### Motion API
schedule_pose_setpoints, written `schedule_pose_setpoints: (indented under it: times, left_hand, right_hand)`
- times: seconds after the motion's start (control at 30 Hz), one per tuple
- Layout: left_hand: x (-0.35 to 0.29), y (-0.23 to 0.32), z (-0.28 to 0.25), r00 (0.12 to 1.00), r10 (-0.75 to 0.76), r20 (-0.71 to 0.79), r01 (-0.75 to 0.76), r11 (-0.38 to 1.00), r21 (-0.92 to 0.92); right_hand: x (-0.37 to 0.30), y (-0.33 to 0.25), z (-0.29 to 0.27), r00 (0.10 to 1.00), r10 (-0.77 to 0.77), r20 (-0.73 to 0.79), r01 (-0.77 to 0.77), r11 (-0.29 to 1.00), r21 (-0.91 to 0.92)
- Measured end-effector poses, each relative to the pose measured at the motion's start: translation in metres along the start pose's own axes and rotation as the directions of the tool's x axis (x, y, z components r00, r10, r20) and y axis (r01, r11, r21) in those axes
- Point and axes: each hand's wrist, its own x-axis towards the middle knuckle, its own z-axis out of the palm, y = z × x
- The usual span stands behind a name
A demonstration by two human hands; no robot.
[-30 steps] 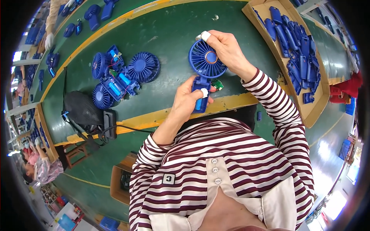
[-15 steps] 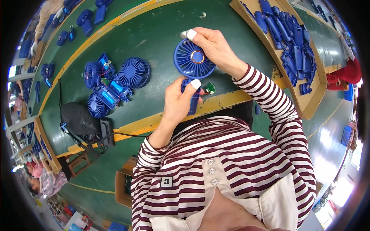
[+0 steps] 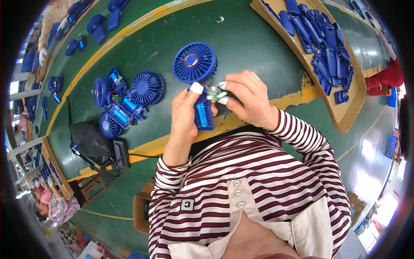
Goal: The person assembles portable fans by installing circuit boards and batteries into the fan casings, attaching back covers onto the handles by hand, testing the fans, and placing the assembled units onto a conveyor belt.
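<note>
A blue handheld fan [image 3: 194, 62] is gripped by its handle in my left hand [image 3: 184, 113], thumb on top near the neck. The fan's round grille points away from me, with a copper-coloured ring at its centre. Its handle is open and shows a light-blue battery cell [image 3: 202, 114] inside. Just right of the neck, my right hand [image 3: 248, 96] pinches a small green circuit board [image 3: 217, 93], somewhat smeared by motion. White covers sit on my thumbs and a fingertip.
Several part-assembled blue fans [image 3: 125, 101] lie on the green table to the left, beside a black mesh bag [image 3: 89, 139]. An open cardboard box [image 3: 343, 113] of blue handle shells stands at the right. More fans [image 3: 97, 28] lie beyond the yellow strip.
My right hand has left the fan's grille and come down to the circuit board, now between its fingers. The fan has shifted left, and its open handle with the battery now faces up.
</note>
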Motion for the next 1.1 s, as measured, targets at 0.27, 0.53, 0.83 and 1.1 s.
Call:
schedule_pose_setpoints:
  times: [0.27, 0.53, 0.83, 1.1]
  left_hand:
    - [-0.007, -0.001, 0.028, 0.976, -0.207, -0.065, 0.216, 0.958, 0.189]
    - [-0.007, -0.008, 0.023, 0.979, -0.203, -0.015, 0.201, 0.955, 0.216]
    - [-0.009, -0.009, 0.016, 0.977, -0.197, 0.076, 0.166, 0.938, 0.304]
    - [-0.005, -0.002, 0.018, 0.990, -0.103, -0.099, 0.103, 0.995, -0.005]
  right_hand:
    - [0.027, -0.005, -0.003, 0.975, -0.192, 0.115, 0.203, 0.974, -0.096]
    - [0.041, 0.004, -0.013, 0.898, -0.188, 0.398, 0.193, 0.981, 0.028]
    - [0.057, 0.004, -0.021, 0.775, -0.251, 0.579, 0.232, 0.967, 0.109]
    - [0.022, -0.009, -0.010, 0.928, -0.206, 0.311, 0.247, 0.964, -0.099]
